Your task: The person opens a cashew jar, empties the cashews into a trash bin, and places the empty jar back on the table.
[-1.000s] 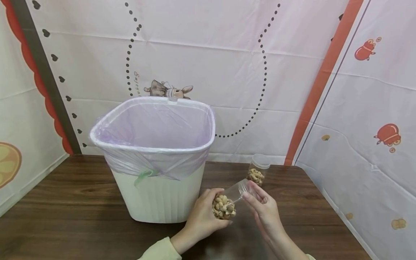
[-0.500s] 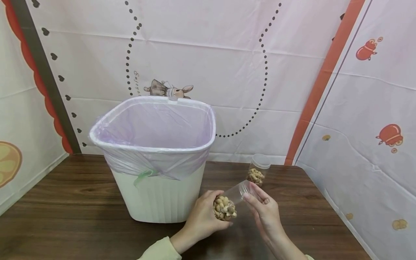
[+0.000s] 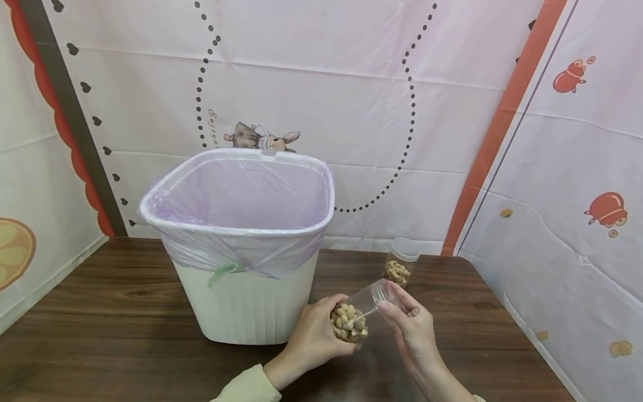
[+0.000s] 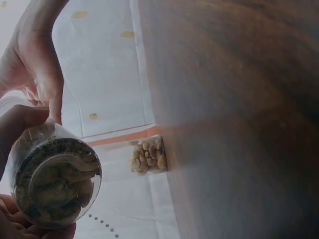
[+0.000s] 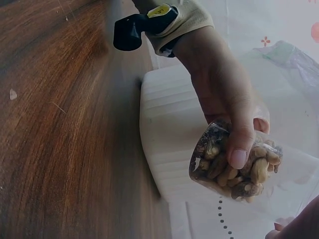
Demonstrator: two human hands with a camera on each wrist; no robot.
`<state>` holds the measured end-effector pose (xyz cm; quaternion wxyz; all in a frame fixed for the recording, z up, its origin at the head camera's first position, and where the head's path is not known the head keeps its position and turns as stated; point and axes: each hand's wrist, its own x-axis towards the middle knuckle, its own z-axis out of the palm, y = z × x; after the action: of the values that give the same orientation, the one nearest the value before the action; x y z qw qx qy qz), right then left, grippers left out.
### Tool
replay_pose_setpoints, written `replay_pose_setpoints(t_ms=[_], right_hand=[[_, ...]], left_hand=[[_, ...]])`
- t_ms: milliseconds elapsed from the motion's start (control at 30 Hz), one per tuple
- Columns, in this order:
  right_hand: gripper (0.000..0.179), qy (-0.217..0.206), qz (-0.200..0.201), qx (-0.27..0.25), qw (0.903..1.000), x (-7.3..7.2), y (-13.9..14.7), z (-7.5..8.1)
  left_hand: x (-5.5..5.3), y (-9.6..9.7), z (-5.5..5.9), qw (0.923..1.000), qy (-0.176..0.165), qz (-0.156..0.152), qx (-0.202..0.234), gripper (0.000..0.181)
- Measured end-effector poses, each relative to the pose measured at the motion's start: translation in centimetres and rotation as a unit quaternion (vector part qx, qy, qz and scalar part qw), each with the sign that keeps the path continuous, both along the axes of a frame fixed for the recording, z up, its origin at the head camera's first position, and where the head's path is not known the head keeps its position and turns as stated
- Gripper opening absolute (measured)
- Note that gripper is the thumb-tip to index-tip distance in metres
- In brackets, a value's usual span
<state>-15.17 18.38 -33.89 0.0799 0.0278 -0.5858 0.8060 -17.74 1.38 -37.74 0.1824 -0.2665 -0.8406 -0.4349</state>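
In the head view, my left hand point(image 3: 313, 332) grips the lower part of a clear plastic jar point(image 3: 363, 298) of tan nuts. The jar is tilted, its ribbed mouth end up and to the right. At that end my right hand point(image 3: 414, 324) pinches the clear lid point(image 3: 397, 297) between thumb and fingers. Nuts point(image 5: 234, 169) heap at the jar's bottom in the right wrist view, under my left thumb. The left wrist view looks onto the jar's round base point(image 4: 60, 186). Behind the hands, a second lidded jar point(image 3: 402, 261) with similar nuts stands upright.
A white trash bin point(image 3: 251, 307) with a thin purple liner point(image 3: 241, 251) stands left of the hands on the dark wooden table point(image 3: 100, 312). A printed white cloth point(image 3: 311, 84) hangs along the back and both sides.
Both hands stay at the jar in nearly the same pose. The head view shifts slightly; the jar's tilt and the nuts in it look almost unchanged.
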Motion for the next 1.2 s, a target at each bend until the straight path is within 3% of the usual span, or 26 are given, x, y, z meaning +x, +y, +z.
replay_pose_setpoints(t_ms=[400,1200], right_hand=[[0.064,-0.010,-0.023,0.006,0.9997,-0.15,-0.06,-0.38],[0.062,-0.014,-0.035,0.009,0.9992,-0.67,-0.06,-0.54]], left_hand=[[-0.20,-0.08,-0.14,0.9998,0.014,0.002,-0.014,0.067],[-0.73,-0.11,0.04,0.9994,-0.025,-0.021,-0.014,0.061]])
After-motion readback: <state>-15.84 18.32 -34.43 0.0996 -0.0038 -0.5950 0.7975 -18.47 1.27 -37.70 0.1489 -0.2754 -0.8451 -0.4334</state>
